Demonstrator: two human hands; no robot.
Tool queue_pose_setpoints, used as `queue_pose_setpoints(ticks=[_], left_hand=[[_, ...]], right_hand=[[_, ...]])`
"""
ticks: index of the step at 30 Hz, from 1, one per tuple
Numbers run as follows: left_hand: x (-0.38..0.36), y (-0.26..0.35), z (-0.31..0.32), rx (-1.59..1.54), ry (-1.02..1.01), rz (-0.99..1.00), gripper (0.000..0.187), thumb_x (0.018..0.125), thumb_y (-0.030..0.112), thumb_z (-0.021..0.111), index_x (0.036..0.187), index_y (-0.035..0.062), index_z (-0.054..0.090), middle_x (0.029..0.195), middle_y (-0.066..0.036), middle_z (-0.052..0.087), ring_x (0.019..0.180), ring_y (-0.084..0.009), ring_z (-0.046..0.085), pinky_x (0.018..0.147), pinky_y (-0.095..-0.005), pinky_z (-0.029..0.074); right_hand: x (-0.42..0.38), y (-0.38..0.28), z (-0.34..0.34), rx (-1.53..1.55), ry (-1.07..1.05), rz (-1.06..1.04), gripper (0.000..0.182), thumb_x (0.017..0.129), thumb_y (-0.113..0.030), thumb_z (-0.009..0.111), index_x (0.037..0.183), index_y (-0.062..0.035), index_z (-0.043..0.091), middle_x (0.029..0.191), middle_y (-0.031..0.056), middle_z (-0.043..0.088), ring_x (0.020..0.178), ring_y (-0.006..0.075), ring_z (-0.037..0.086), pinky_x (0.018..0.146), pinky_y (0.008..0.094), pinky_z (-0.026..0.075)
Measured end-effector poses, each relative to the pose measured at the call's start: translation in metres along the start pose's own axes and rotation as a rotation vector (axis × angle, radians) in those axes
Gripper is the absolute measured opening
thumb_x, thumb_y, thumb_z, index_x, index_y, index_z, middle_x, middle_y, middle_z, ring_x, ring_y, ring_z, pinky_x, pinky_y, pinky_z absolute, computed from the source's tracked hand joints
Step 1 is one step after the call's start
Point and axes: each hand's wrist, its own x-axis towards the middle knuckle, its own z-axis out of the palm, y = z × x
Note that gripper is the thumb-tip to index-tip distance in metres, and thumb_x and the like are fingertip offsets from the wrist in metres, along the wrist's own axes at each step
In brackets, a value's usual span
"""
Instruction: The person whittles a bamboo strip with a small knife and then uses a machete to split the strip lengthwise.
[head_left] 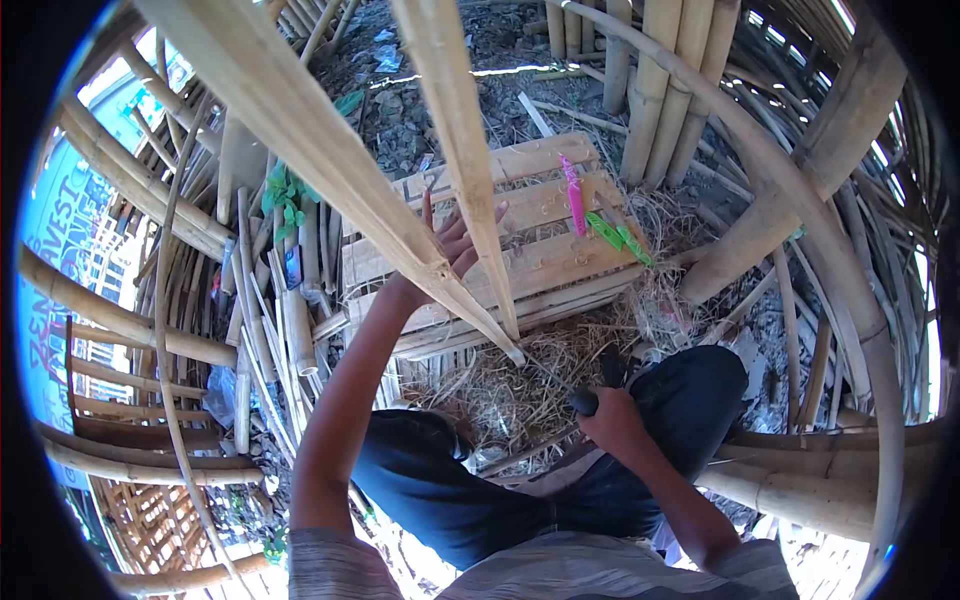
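A long bamboo pole (350, 165), split into two strips, slants down from the top of the view. Its second strip (470, 170) meets the first near the low end by my knees. My left hand (455, 245) reaches in behind the strips, its fingers spread apart and partly hidden by the bamboo. In my right hand (610, 420) is a knife (584, 402) with a black handle, gripped low beside my bent knee. The thin blade points up and left to the pole's low end.
A slatted wooden bench (560, 205) stands in front, carrying pink (573, 195) and green (605, 230) plastic-looking items. Straw-like shavings (500, 400) cover the ground below. Bamboo posts (660, 95) and a thick slanting pole (760, 235) stand at right; bamboo rails (140, 310) line the left.
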Motion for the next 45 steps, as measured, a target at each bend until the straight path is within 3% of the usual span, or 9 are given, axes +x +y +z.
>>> queue_pose_setpoints(ticks=[13,22,24,27,30,36,40,42,45], left_hand=[[-0.012,0.032,0.020,-0.075,-0.054,-0.081,0.054,0.096,0.050,0.029,0.144,0.0276,0.030,0.154,-0.004,0.014,0.143,-0.0253,0.007,0.114,-0.0526,0.003],[-0.001,0.030,0.039,-0.170,0.074,-0.072,0.054,0.095,0.054,0.030,0.141,0.0271,0.035,0.152,-0.008,0.017,0.142,-0.0331,0.010,0.113,-0.0552,0.009],[0.000,0.038,0.033,-0.064,0.080,-0.047,0.051,0.094,0.047,0.037,0.140,0.0235,0.038,0.150,-0.011,0.022,0.140,-0.0356,0.013,0.112,-0.0536,0.014],[0.002,0.050,0.014,-0.231,0.225,-0.010,0.051,0.084,0.026,0.060,0.132,0.0153,0.050,0.139,-0.018,0.037,0.127,-0.0386,0.034,0.103,-0.0520,0.030],[-0.021,0.063,0.004,-0.209,0.335,-0.034,0.032,0.083,0.022,0.062,0.112,0.0119,0.054,0.125,-0.015,0.043,0.119,-0.0366,0.041,0.098,-0.0491,0.036],[-0.036,0.065,-0.014,-0.139,0.420,-0.145,0.040,0.072,0.025,0.073,0.107,0.0116,0.059,0.121,-0.014,0.044,0.119,-0.0373,0.040,0.100,-0.0531,0.033],[-0.044,0.055,-0.020,-0.061,0.241,-0.134,0.037,0.075,0.039,0.069,0.104,0.0162,0.065,0.115,-0.003,0.055,0.117,-0.0227,0.047,0.108,-0.0535,0.024],[-0.046,0.045,-0.020,-0.333,-0.043,-0.070,0.039,0.075,0.043,0.068,0.104,0.0170,0.066,0.096,-0.003,0.065,0.104,-0.0198,0.057,0.108,-0.0519,0.025],[-0.048,0.032,-0.026,-0.385,-0.129,-0.126,0.044,0.073,0.044,0.070,0.103,0.0124,0.067,0.078,-0.007,0.067,0.084,-0.0270,0.063,0.096,-0.0408,0.040]], right_hand=[[-0.006,-0.012,-0.001,-0.001,0.063,-0.096,0.032,0.070,-0.028,0.074,0.089,-0.0038,0.063,0.071,0.0167,0.065,0.071,0.0355,0.064,0.067,0.0455,0.050],[0.014,0.021,0.001,0.062,-0.221,0.071,0.025,0.067,-0.020,0.071,0.069,0.0032,0.061,0.065,0.0228,0.061,0.069,0.0368,0.065,0.067,0.0447,0.050],[0.012,0.020,-0.010,0.261,-0.328,0.167,0.019,0.066,-0.010,0.068,0.072,0.0057,0.060,0.058,0.0114,0.061,0.052,0.0191,0.061,0.051,0.0317,0.047],[0.016,0.055,0.009,0.108,-0.230,0.121,0.019,0.064,-0.008,0.070,0.068,0.0062,0.058,0.055,0.0091,0.058,0.048,0.0156,0.057,0.047,0.0300,0.044],[0.018,0.033,-0.011,0.296,-0.300,0.289,0.019,0.063,-0.009,0.070,0.065,0.0048,0.057,0.054,0.0080,0.056,0.045,0.0151,0.054,0.044,0.0294,0.042],[0.021,0.029,-0.022,0.265,-0.394,0.308,0.031,0.065,-0.016,0.071,0.073,0.0093,0.055,0.063,0.0188,0.061,0.057,0.0266,0.064,0.053,0.0364,0.049],[0.018,0.020,-0.024,0.160,-0.362,0.166,0.029,0.063,-0.015,0.072,0.071,0.0079,0.057,0.062,0.0192,0.061,0.060,0.0276,0.064,0.056,0.0371,0.049],[0.022,0.021,-0.023,0.061,-0.383,0.092,0.029,0.062,-0.016,0.072,0.075,0.0072,0.059,0.064,0.0215,0.062,0.066,0.0302,0.065,0.061,0.0388,0.049],[0.032,0.020,-0.031,0.038,-0.396,0.198,0.030,0.064,-0.017,0.071,0.080,0.0071,0.062,0.068,0.0239,0.063,0.071,0.0329,0.066,0.065,0.0406,0.050]])
